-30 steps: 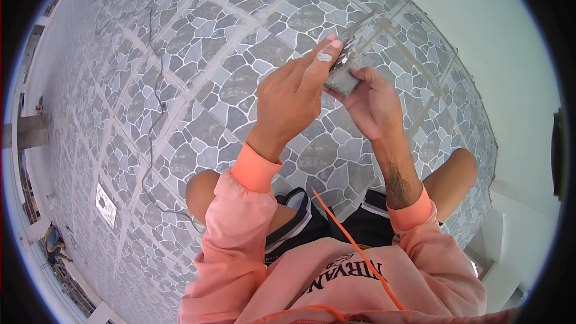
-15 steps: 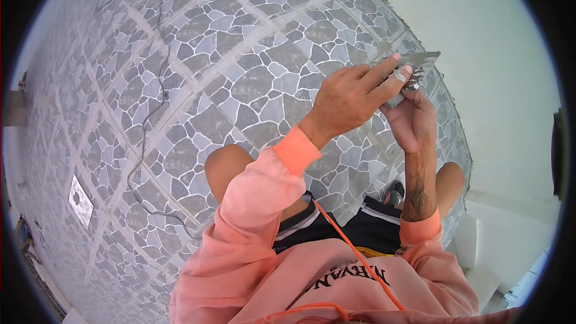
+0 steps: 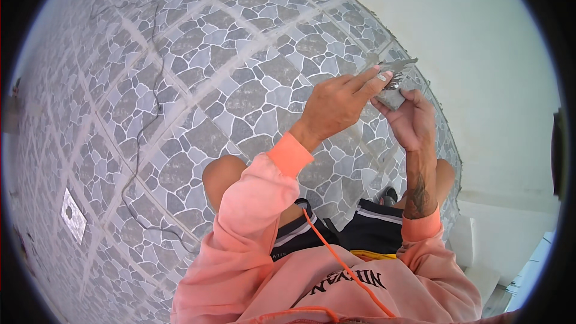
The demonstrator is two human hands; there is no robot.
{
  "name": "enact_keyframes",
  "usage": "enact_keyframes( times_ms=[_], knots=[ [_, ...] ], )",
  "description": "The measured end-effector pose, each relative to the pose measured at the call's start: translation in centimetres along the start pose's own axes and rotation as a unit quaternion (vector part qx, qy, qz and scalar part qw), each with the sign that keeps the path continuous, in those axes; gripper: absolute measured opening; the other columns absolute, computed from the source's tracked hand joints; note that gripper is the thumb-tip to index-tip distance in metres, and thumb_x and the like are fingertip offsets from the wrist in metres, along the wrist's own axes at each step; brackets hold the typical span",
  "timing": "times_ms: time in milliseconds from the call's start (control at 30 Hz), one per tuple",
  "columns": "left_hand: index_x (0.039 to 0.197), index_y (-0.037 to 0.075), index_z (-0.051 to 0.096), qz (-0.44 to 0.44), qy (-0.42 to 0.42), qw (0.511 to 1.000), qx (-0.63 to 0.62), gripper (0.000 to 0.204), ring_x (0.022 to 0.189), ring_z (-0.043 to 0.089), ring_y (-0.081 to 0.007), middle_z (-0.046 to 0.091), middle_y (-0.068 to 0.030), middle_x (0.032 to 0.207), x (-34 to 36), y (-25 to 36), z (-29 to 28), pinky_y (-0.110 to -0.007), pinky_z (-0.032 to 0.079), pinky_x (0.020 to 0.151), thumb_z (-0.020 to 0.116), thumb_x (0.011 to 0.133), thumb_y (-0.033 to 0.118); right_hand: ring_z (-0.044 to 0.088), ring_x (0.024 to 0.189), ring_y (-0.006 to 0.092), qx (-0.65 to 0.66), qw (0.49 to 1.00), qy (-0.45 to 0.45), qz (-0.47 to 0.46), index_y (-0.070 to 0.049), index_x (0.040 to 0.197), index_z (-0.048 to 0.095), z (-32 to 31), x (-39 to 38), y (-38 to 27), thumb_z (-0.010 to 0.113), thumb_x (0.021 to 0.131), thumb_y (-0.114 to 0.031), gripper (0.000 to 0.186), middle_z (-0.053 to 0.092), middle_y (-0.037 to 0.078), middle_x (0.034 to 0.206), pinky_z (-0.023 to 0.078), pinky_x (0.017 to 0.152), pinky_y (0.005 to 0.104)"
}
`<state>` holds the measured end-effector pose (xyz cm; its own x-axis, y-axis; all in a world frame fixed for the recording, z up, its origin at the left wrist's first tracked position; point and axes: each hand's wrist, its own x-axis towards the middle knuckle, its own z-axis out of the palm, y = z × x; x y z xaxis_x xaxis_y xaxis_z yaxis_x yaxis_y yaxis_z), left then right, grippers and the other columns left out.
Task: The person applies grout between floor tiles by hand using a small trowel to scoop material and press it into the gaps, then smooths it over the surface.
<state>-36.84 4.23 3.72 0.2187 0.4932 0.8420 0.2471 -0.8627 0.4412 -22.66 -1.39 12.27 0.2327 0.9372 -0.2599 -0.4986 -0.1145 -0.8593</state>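
Observation:
My left hand reaches across from the left, palm down, with two fingers stretched along a thin grey scraper blade. Dark wet-looking paste is smeared on that blade, and pale residue coats the fingertips. Just below, my right hand is turned palm up and pinches a smaller flat grey plate between thumb and fingers. The two flat pieces meet or overlap; whether they are separate tools I cannot tell. My left thumb is hidden under the hand.
Stone-patterned tiles with pale joints cover the floor. A pale wall rises close on the right. One dark cable snakes along the left, near a whitish rectangular plate. My knees are bent below the hands.
The scraper blade and my left hand have shifted left in the picture. My right hand has drawn slightly away from the left fingers, so more of the lower grey plate shows.

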Motion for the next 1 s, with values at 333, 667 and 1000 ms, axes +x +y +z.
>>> enact_keyframes(
  times_ms=[333,667,1000],
  knots=[
    [0.138,0.017,0.042,-0.043,-0.144,0.986,-0.08,0.062,0.088,0.065,-0.0265,0.059,-0.009,0.123,0.0,0.7,-1.1,-0.033,0.055,0.067,0.056,0.08,0.001,0.053,0.11,0.0348,0.025,1.0,0.0,0.016,0.005,0.112,0.047,-2.5,0.0,0.0,0.043,0.085,-0.006,0.03,0.052,0.02,0.122,0.04,0.098,0.054],
    [0.141,0.022,0.036,-0.053,-0.185,0.978,-0.076,0.075,0.086,0.064,-0.0276,0.054,-0.0064,0.131,-0.3,-0.6,0.3,-0.035,0.055,0.064,0.052,0.074,-0.008,0.048,0.118,0.0376,0.042,0.999,0.007,0.002,0.008,0.117,0.043,-2.9,0.2,-0.8,0.041,0.084,-0.004,0.035,0.047,0.022,0.127,0.039,0.1,0.0562],
    [0.133,0.021,0.049,-0.089,-0.106,0.989,-0.047,0.059,0.082,0.065,-0.0257,0.066,-0.0081,0.103,-0.5,-0.6,0.8,-0.035,0.053,0.062,0.051,0.08,-0.006,0.048,0.118,0.0387,0.081,0.997,0.014,0.0,0.009,0.12,0.04,-2.6,0.4,0.1,0.043,0.084,-0.002,0.038,0.047,0.022,0.126,0.04,0.099,0.0576]
  ],
)
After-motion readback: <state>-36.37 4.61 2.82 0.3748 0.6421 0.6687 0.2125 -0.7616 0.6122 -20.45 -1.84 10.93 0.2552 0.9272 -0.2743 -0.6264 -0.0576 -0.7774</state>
